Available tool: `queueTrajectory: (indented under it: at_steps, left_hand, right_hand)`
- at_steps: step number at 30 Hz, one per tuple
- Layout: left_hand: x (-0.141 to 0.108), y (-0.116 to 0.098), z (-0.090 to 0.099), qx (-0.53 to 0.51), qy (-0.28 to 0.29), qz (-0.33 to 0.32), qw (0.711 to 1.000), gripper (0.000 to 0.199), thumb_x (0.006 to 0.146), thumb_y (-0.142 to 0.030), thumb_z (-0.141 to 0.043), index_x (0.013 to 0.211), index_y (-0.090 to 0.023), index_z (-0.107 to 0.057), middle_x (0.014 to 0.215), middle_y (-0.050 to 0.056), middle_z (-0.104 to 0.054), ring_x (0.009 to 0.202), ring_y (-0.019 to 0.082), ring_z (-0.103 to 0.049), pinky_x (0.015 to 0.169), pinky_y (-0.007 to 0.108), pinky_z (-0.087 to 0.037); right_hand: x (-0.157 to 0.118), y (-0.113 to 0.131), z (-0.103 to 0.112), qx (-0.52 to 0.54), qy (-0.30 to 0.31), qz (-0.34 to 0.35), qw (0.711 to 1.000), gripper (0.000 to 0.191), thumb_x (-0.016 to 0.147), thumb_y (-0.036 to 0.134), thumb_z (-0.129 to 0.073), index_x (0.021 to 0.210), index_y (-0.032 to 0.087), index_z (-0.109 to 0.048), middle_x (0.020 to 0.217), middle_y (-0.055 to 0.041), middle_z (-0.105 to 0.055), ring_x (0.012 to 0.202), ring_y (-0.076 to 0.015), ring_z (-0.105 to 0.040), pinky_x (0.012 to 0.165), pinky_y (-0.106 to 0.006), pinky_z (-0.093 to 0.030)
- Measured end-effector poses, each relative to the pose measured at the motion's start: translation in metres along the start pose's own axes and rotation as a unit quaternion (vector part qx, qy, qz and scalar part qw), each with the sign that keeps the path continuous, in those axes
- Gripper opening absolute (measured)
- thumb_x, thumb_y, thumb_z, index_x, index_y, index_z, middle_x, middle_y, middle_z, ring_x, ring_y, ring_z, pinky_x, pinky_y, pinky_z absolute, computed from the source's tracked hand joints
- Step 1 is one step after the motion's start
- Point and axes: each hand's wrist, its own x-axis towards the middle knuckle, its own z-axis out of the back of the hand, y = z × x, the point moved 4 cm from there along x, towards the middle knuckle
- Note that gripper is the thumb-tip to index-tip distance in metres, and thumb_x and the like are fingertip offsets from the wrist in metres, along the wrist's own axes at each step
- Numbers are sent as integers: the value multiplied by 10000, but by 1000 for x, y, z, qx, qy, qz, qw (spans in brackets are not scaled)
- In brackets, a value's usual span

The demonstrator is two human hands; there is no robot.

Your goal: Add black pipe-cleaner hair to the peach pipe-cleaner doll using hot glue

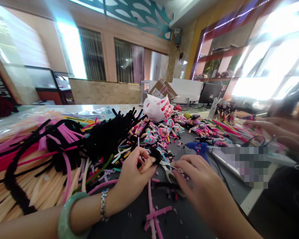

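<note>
My left hand [132, 182] is closed on a small figure-like piece made of fuzzy pipe cleaner, with a peach part and a round black tuft [155, 154]. In my right hand [201, 181] is a pair of scissors [167, 168] with light handles, its blades meeting the black tuft. Whether the blades are open or closed cannot be made out. Below the hands, a pink pipe-cleaner piece [159, 212] with a crossbar lies on the dark tabletop [129, 220].
Bundles of peach pipe cleaners [40, 186] and black ones [104, 134] fill the left. Finished small dolls [164, 131] heap near a white plastic bag [157, 108]. A blue glue gun [199, 148] and cable lie right. Another person's hand [276, 129] reaches in at far right.
</note>
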Motion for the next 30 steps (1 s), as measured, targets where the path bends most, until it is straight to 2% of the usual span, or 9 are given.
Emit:
queueTrajectory:
  at_steps: [4, 7, 11, 14, 19, 23, 27, 30]
  left_hand:
    - [1, 0, -2, -24, 19, -8, 999, 128, 809, -225, -552, 765, -196, -436, 724, -46, -468, 658, 111, -437, 607, 231, -361]
    - [2, 5, -4, -45, 24, -13, 999, 154, 822, -233, -517, 730, -199, -399, 678, -57, -417, 616, 106, -398, 572, 226, -333]
    - [1, 10, -6, -33, 32, -4, 999, 268, 820, -246, -501, 645, -207, -302, 595, -72, -295, 543, 97, -296, 512, 230, -252]
    - [-1, 7, -7, -43, 49, -19, 998, 294, 830, -237, -484, 629, -211, -270, 603, -68, -266, 549, 99, -273, 507, 232, -243]
    - [-2, -3, -5, 28, 37, -99, 994, 212, 811, -187, -505, 686, -206, -335, 691, -42, -360, 631, 122, -359, 575, 247, -320]
    - [-4, -7, -5, 73, 26, -157, 985, 255, 760, -106, -515, 651, -207, -309, 793, 1, -445, 734, 146, -445, 664, 270, -393]
    - [-5, -8, -4, 83, 15, -187, 979, 233, 750, -96, -560, 673, -198, -365, 933, 40, -494, 860, 169, -508, 763, 296, -439]
    - [-6, -9, -3, 91, 11, -203, 975, 181, 762, -104, -586, 719, -191, -434, 972, 47, -504, 897, 172, -524, 778, 294, -454]
  right_hand:
    - [11, 15, 6, 15, -38, 10, 999, 103, 869, 143, -521, 871, 170, -620, 849, -77, -604, 822, -237, -557, 741, -397, -472]
    - [23, 22, 8, 19, -59, -3, 998, 81, 869, 172, -538, 883, 171, -618, 837, -74, -622, 792, -221, -580, 719, -357, -474]
    - [37, 24, 3, 17, -42, -21, 999, 80, 865, 160, -548, 902, 165, -619, 844, -69, -636, 747, -201, -596, 702, -330, -469]
    - [41, 25, -1, 19, -41, -17, 999, 70, 860, 180, -568, 898, 162, -623, 805, -57, -631, 732, -198, -591, 686, -315, -453]
    - [37, 27, -6, 24, -62, -5, 998, 45, 853, 199, -578, 830, 183, -614, 768, -29, -622, 694, -179, -577, 627, -281, -416]
    - [34, 21, -7, 42, -91, -5, 995, 40, 841, 173, -578, 828, 182, -614, 768, -33, -633, 704, -176, -589, 659, -277, -434]
    - [32, 15, -8, 40, -109, 9, 993, 70, 843, 140, -554, 830, 177, -613, 788, -44, -651, 713, -171, -605, 673, -271, -445]
    - [31, 12, -8, 29, -119, 23, 992, 93, 857, 131, -535, 843, 171, -618, 810, -54, -667, 732, -172, -616, 680, -268, -446]
